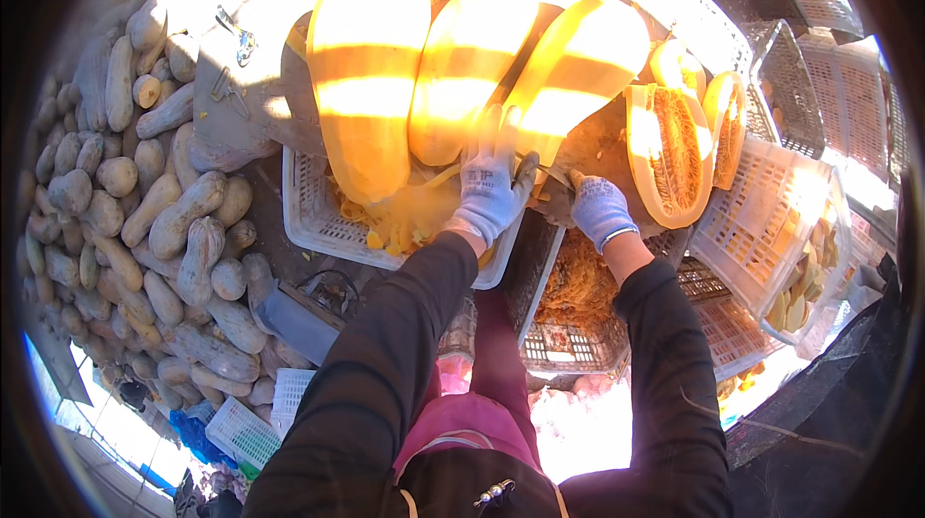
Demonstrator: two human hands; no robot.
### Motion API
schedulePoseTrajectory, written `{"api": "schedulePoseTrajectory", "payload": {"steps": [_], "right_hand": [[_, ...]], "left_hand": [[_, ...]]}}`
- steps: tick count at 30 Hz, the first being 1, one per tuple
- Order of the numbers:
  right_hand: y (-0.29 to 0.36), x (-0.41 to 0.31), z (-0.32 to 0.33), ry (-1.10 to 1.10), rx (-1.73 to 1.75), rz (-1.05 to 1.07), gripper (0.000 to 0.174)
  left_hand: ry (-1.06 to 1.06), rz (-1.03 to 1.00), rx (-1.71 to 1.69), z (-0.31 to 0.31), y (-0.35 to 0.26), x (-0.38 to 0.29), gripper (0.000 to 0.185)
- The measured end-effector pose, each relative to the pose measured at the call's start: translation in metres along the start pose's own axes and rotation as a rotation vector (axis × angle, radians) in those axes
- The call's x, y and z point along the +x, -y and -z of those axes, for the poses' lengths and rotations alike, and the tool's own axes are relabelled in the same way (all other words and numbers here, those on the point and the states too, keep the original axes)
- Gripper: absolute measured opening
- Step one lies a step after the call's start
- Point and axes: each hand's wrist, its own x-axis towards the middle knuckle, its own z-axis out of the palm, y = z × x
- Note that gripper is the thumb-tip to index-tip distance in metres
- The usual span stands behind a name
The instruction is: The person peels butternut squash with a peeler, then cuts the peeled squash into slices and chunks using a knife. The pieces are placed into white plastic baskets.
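Observation:
My left hand, in a pale work glove with darker fingertips, rests with its fingers extended on the near end of a peeled orange squash. In the same kind of glove, my right hand is closed on a small tool whose narrow blade points toward my left thumb; its handle is mostly hidden. Two more large peeled squashes lie side by side to the left. Right of my hands are halved squash pieces with stringy seed cores showing.
A white plastic crate below the squashes holds peelings. Orange pulp fills a crate under my right forearm. Whole unpeeled squashes are heaped at left. A tilted crate stands right, with cut pieces beside it. Metal tools lie on the table.

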Motion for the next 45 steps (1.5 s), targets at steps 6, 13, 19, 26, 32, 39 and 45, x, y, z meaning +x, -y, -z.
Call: {"api": "schedulePoseTrajectory", "payload": {"steps": [6, 13, 19, 26, 32, 39, 45], "right_hand": [[0.021, -0.028, -0.028, -0.108, 0.075, -0.002, 0.025], [0.009, -0.091, 0.011, -0.350, 0.276, 0.268, 0.038], [0.041, -0.109, 0.087, -0.501, 0.397, 0.446, 0.041], [-0.008, -0.027, 0.030, -0.253, 0.039, 0.145, 0.045], [0.012, -0.028, 0.068, -0.060, -0.067, 0.077, 0.047], [-0.006, -0.019, 0.062, 0.042, -0.106, 0.070, 0.060], [0.008, -0.031, 0.073, 0.048, -0.127, 0.043, 0.044]], "left_hand": [[-0.147, 1.032, -1.381, -0.002, -0.039, -0.040, 0.096], [-0.092, 0.930, -1.591, 0.000, -0.004, -0.048, 0.099], [-0.139, 1.029, -1.711, -0.018, 0.017, -0.045, 0.086], [-0.027, 0.974, -1.596, -0.023, 0.008, -0.016, 0.086], [0.076, 1.061, -1.665, -0.004, -0.004, -0.004, 0.080], [-0.028, 1.010, -1.372, -0.023, -0.024, 0.005, 0.075], [-0.060, 1.051, -1.350, -0.019, -0.025, 0.002, 0.078]]}}
